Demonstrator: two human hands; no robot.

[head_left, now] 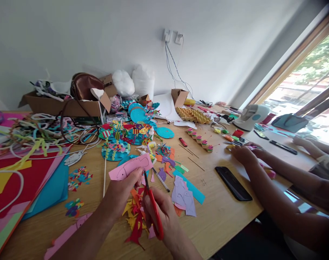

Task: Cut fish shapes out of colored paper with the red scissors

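Note:
Between the thumb and fingers of my left hand [129,186] is a strip of pink paper [132,167] with a fish outline drawn on it. My right hand [163,213] grips red-handled scissors [154,213], fingers around the handles. The blades point up and meet the paper's lower right edge, close to my left fingertips. Below my hands lie red, orange and yellow paper scraps [134,220]. Purple paper pieces with drawn lines [184,196] rest to the right, by a blue paper strip [191,187]. A pen [161,179] lies just behind the scissors.
Coloured paper sheets [45,187] are stacked at the left. Decorated blue discs [115,150] and a cardboard box [64,110] stand behind. A black phone [233,183] lies right, near another person's hands [245,155]. A white sewing machine [251,117] stands near the window.

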